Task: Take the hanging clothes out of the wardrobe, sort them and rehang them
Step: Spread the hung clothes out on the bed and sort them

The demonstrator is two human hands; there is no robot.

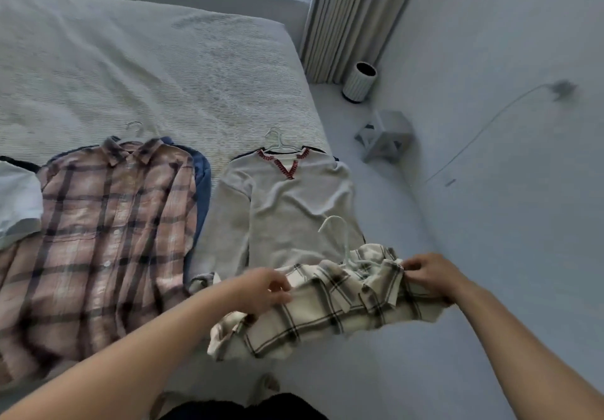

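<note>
A cream plaid shirt (330,308) on a pale hanger (336,233) is held over the bed's near right corner. My left hand (264,288) pinches its left shoulder and my right hand (431,274) pinches its right shoulder. Its hanger hook lies over the lower part of a grey V-neck sweater (281,210) with red trim, spread flat on the bed on its own hanger. To the left lies a pink plaid shirt (101,233) on a hanger, on top of a blue garment (202,177). A white garment (16,203) shows at the far left edge.
The bed (147,69) has a textured light cover and bare room beyond the clothes. On the floor to the right stand a ribbed white cylinder (359,82) and a small grey stool (385,138). A cable (483,128) runs along the wall. Curtains (353,17) hang at the back.
</note>
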